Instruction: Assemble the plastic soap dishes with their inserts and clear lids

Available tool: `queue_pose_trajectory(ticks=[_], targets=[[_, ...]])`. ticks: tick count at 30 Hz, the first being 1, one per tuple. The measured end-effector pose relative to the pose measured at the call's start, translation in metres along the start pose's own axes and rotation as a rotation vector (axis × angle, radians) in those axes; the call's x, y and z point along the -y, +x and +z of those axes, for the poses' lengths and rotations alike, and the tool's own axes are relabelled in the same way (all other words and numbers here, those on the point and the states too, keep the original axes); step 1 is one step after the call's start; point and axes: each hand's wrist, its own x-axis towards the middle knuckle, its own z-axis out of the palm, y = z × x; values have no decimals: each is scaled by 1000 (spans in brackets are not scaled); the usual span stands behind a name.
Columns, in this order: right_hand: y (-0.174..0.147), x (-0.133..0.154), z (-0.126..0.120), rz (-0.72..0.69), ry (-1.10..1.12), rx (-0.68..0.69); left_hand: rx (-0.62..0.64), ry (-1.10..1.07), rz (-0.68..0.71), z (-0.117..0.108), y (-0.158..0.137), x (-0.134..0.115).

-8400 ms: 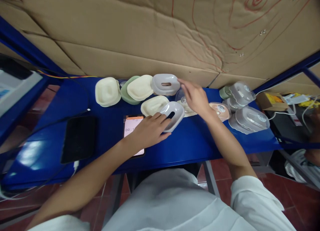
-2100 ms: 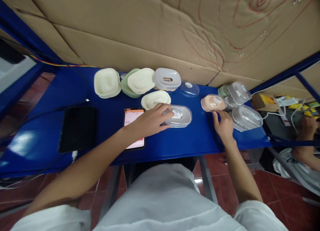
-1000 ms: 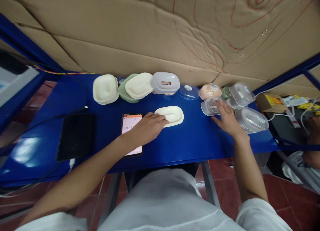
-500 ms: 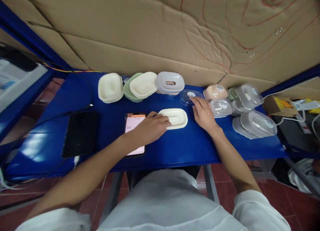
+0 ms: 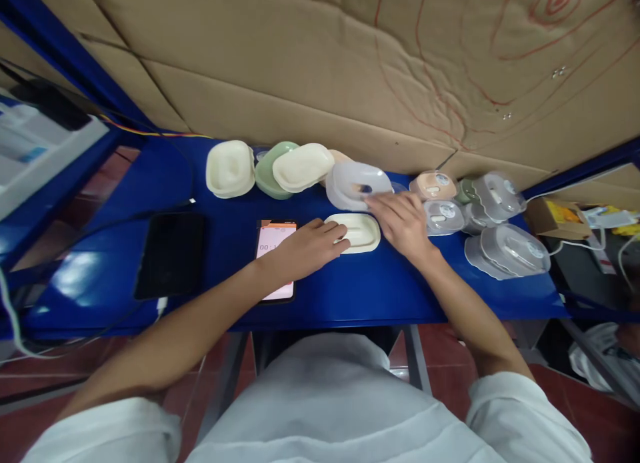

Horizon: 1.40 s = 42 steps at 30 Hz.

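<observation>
A shallow cream oval dish (image 5: 364, 233) lies on the blue table in front of me. My left hand (image 5: 320, 245) holds its left end, fingers curled over the rim. Just behind it, my right hand (image 5: 400, 221) grips the front right edge of a whitish rounded tray with an oval slot (image 5: 345, 183). That tray is slightly blurred and tilted. A clear lid (image 5: 399, 187) shows partly behind my right hand.
Cream dishes (image 5: 230, 169) and a green dish (image 5: 273, 173) line the back left. Clear-lidded boxes (image 5: 515, 249) stand stacked at the right, near a peach box (image 5: 433, 185). A lit phone (image 5: 277, 236) and a dark tablet (image 5: 170, 256) with cables lie left. Cardboard (image 5: 280, 69) walls the back.
My right hand has left the clear lid and taken hold of the whitish slotted tray, which has moved right and nearer me. My left hand stays at the cream dish.
</observation>
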Motion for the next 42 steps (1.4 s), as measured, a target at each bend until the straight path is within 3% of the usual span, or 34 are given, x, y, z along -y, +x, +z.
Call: queue_pose_trajectory(ticks=[5, 9, 12, 14, 18, 21, 27, 32, 36, 42], targets=[[-51, 33, -7, -99, 28, 75, -184, 114, -10, -9, 1, -5], [-54, 41, 3, -127, 79, 167, -65, 33, -55, -1, 1, -1], [-47, 27, -1, -137, 172, 220, -30, -36, -61, 5, 0, 2], [-40, 8, -4, -72, 184, 211, -30, -60, -66, 7, 0, 4], [-26, -33, 5, 222, 5, 197, -20, -155, -75, 6, -2, 8], [-24, -43, 18, 284, -42, 238, -41, -315, -90, 5, -5, 13], [-31, -34, 17, 238, 73, 133, -28, -413, -167, 5, -8, 16], [-34, -21, -1, 247, 258, 40, -163, -547, -311, 6, -6, 11], [-36, 7, -5, 80, 292, 150, -185, -617, -357, 12, -5, 12], [-37, 30, 3, -81, 107, 265, -142, -625, -337, 20, -6, 16]])
